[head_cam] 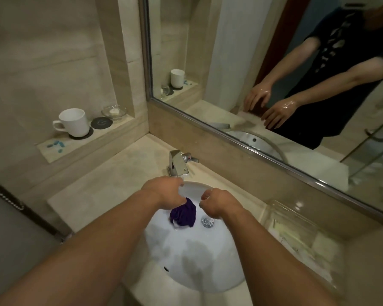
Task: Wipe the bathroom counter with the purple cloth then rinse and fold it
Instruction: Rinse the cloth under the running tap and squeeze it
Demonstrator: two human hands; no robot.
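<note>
The purple cloth (183, 214) is bunched into a wet clump in the white sink basin (186, 257), just left of the chrome drain (207, 222). My left hand (164, 192) is over the back of the basin, below the tap, with its fingertips gripping the cloth's narrow top. My right hand (217, 203) hovers to the right of the cloth and above the drain. Its fingers are loosely curled downward and hold nothing. Both hands look wet in the mirror. The beige stone counter (111, 180) surrounds the basin.
A chrome tap (179, 163) stands behind the basin. A wall niche on the left holds a white mug (73, 122), a dark coaster (101, 123), a glass dish (114, 111) and small blue pieces (56, 144). A clear glass tray (296, 226) sits on the counter at right, below the mirror (274, 74).
</note>
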